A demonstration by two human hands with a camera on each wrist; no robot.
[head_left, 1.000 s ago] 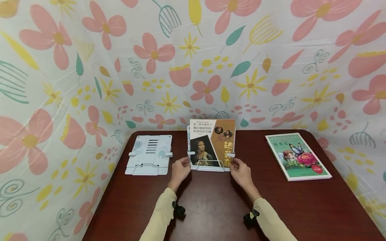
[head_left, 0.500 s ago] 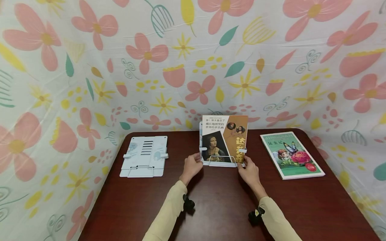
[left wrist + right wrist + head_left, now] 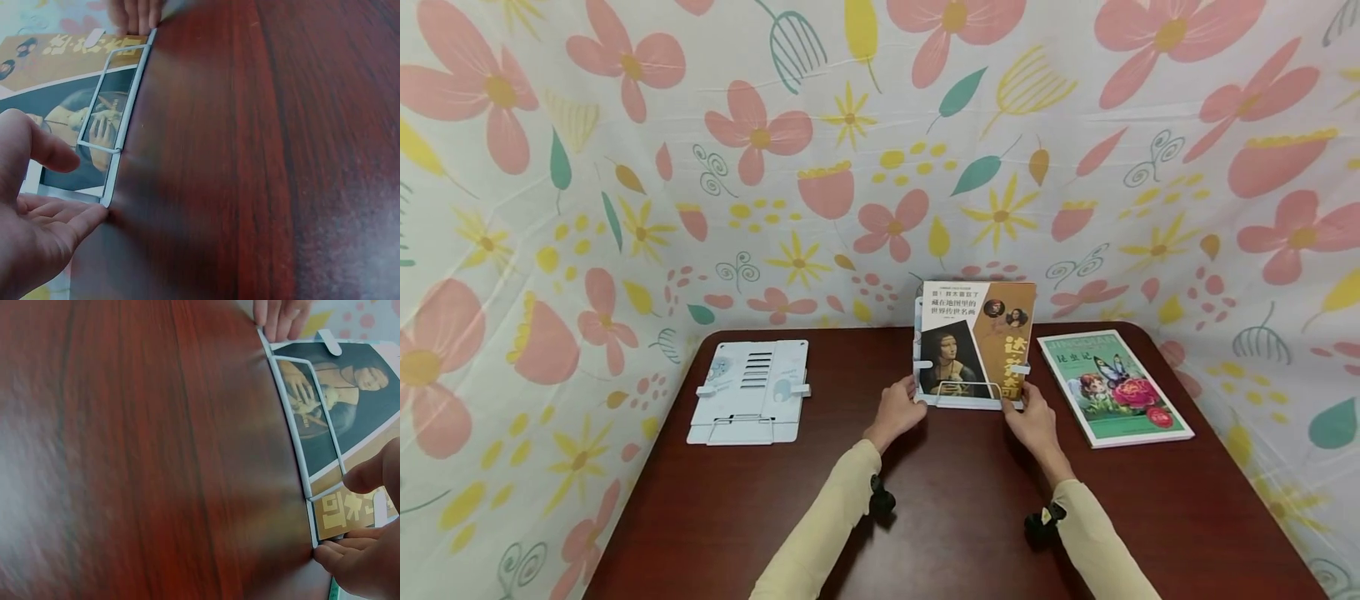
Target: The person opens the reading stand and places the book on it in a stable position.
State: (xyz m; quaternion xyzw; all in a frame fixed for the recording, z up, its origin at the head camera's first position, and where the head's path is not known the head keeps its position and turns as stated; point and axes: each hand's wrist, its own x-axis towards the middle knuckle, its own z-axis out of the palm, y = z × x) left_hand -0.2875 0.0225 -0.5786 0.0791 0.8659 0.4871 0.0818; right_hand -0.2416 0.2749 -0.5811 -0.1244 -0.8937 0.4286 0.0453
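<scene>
A white book stand (image 3: 970, 402) stands at the table's middle back, leaning back with a brown-and-white book (image 3: 958, 333) on it. The cover carries a portrait of a woman. White side clips and a wire page holder (image 3: 100, 100) cross the book's front. My left hand (image 3: 898, 410) holds the stand's lower left corner, thumb in front and fingers at the side edge. At the lower right corner, my right hand (image 3: 1033, 421) holds it likewise, its thumb (image 3: 365, 475) in front near the wire. Parts of the fingers are hidden behind the edges.
A second white stand (image 3: 775, 396), folded flat, lies on the dark red wooden table (image 3: 958, 508) at the left. To the right lies a green children's book (image 3: 1116, 387) with a butterfly cover. Behind the table hangs a flowered cloth (image 3: 850, 125).
Both hands have moved the stand with its book to the right across the table, nearer the green book. The folded stand and the green book stay in place while the head view shifts.
</scene>
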